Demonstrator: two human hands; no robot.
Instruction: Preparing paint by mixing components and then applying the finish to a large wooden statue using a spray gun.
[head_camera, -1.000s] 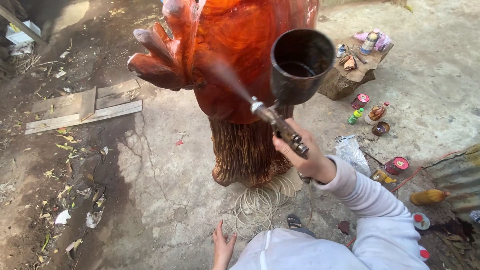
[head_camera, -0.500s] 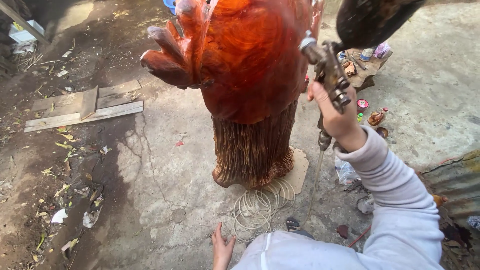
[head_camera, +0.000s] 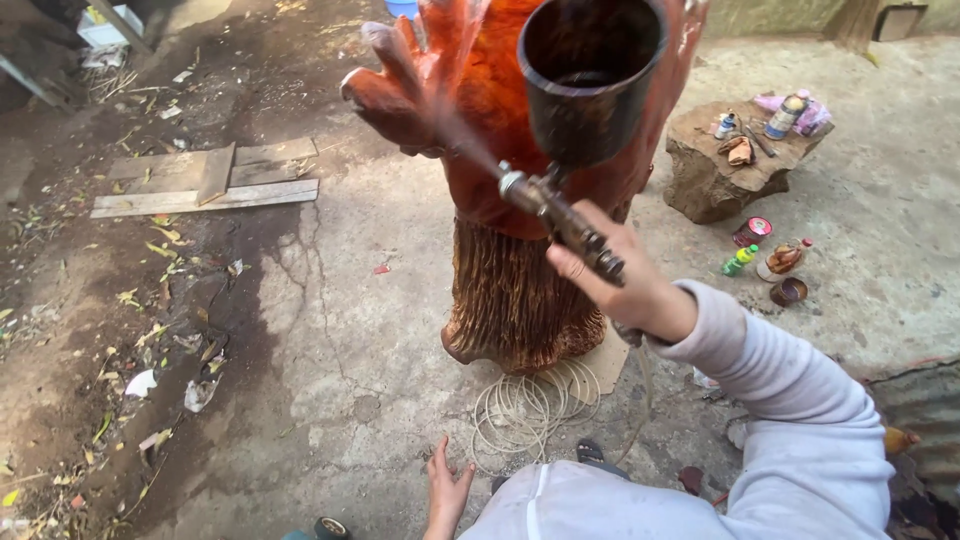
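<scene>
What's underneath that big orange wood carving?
A flat board pokes out beneath the carving, beside coiled cord on the concrete. The carving's base hides the rest.

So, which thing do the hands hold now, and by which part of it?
The right hand grips the spray gun by its handle, below the dark cup. The left hand holds nothing; it hangs open near the concrete floor.

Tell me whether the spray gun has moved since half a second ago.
Yes. The spray gun in the right hand swung leftward, from the carved wooden sculpture's right edge to across its front.
</scene>
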